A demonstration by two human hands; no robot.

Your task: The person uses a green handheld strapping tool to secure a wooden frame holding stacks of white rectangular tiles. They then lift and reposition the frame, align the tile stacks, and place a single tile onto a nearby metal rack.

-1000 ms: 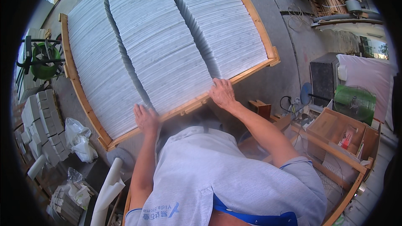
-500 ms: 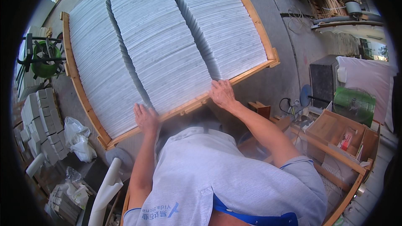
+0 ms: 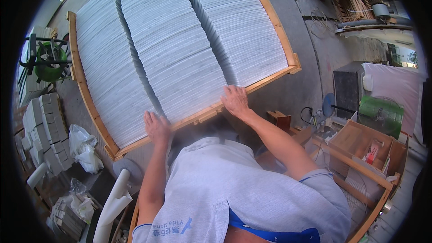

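While thin pale slabs point(image 3: 175, 49) stand in three rows inside a wooden frame point(image 3: 272, 15), the two hands rest at its near side. The left hand point(image 3: 157, 127) is where the left and middle rows meet. The right hand point(image 3: 235, 100) is where the middle and right rows meet. The fingers are bent, but I cannot tell if they pinch anything. On the left are pale blocks point(image 3: 45, 123) and a plastic bag point(image 3: 84, 150). On the right is a wooden box point(image 3: 355, 137).
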